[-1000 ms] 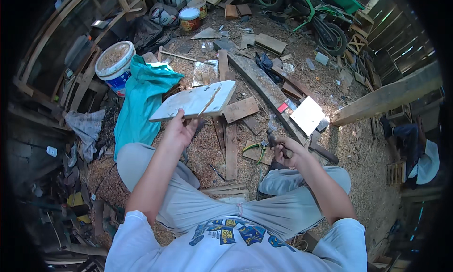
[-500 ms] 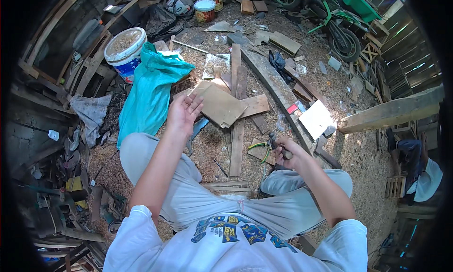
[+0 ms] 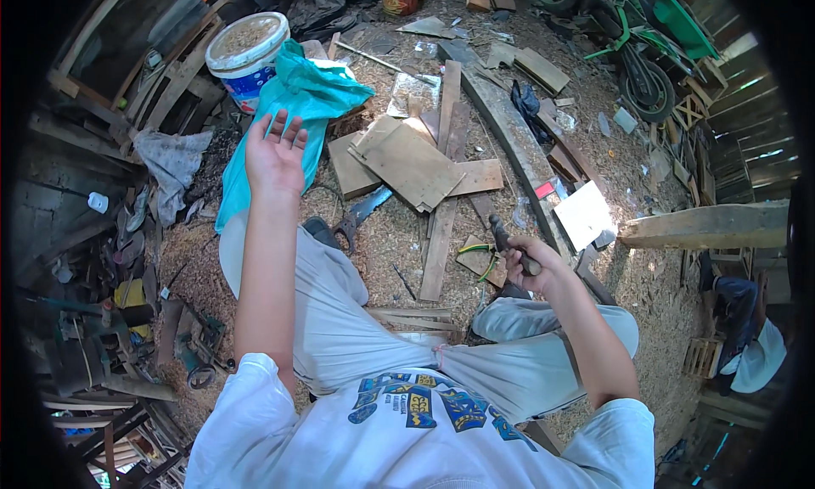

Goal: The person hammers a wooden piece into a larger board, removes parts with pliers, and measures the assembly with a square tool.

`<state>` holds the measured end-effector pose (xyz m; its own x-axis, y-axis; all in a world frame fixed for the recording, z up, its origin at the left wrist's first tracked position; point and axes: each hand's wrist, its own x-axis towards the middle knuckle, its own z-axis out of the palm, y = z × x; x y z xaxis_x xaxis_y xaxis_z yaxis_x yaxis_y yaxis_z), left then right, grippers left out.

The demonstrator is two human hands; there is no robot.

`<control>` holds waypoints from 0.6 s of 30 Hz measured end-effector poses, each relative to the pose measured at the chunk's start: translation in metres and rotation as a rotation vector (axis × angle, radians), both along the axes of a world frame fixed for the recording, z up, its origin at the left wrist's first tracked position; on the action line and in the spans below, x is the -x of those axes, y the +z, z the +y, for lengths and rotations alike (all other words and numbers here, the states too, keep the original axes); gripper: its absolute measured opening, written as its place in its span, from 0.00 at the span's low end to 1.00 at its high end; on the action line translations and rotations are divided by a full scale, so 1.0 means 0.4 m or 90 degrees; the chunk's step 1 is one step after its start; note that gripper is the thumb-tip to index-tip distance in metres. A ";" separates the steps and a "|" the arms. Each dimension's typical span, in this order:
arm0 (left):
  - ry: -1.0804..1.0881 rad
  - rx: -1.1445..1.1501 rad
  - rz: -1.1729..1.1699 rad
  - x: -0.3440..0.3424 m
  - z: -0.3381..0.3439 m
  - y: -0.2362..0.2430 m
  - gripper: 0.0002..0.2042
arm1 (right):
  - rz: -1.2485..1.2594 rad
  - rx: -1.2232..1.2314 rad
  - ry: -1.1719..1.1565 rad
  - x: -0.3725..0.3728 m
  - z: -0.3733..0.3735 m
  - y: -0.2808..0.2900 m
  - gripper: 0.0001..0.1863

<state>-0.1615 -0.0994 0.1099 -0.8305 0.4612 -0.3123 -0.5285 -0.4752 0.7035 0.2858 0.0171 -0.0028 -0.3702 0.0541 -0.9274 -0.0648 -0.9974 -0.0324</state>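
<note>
My left hand (image 3: 276, 156) is raised with its palm up and fingers apart, holding nothing, in front of a teal sack (image 3: 299, 94). My right hand (image 3: 536, 272) is wrapped round the handle of a hammer (image 3: 501, 231), its dark head pointing away from me. Just left of that hand, pliers with yellow-green handles (image 3: 486, 268) lie by a small wood piece. Between my hands, a thin flat board (image 3: 412, 162) rests over other boards on the ground. A handsaw (image 3: 367, 210) lies close to my left foot, partly under the boards.
A long timber beam (image 3: 509, 154) runs along the right of the boards, with a white square sheet (image 3: 582, 216) beside it. A large bucket (image 3: 246, 52) stands far left. A green motorbike (image 3: 632, 64) is far right. Another person (image 3: 755, 353) sits at the right edge.
My left hand has moved left and up, away from the thin board, and hangs before the sack. The right hand still grips the hammer. The view has shifted slightly.
</note>
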 end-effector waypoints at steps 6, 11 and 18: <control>-0.266 0.100 -0.050 -0.005 -0.036 -0.214 0.10 | 0.122 -0.116 0.018 0.049 -0.003 0.121 0.09; -0.440 0.411 -0.225 -0.194 0.028 -0.524 0.17 | 0.117 -0.259 0.043 0.091 -0.004 0.259 0.08; -0.265 0.573 0.030 0.258 0.018 -0.854 0.31 | 0.349 -0.475 0.127 0.180 -0.029 0.457 0.14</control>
<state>-0.2647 -0.0922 -0.2318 -0.6772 0.3257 -0.6598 -0.4935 0.4641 0.7356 0.2137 0.0055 0.1800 -0.8103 0.4515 -0.3736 -0.0899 -0.7257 -0.6821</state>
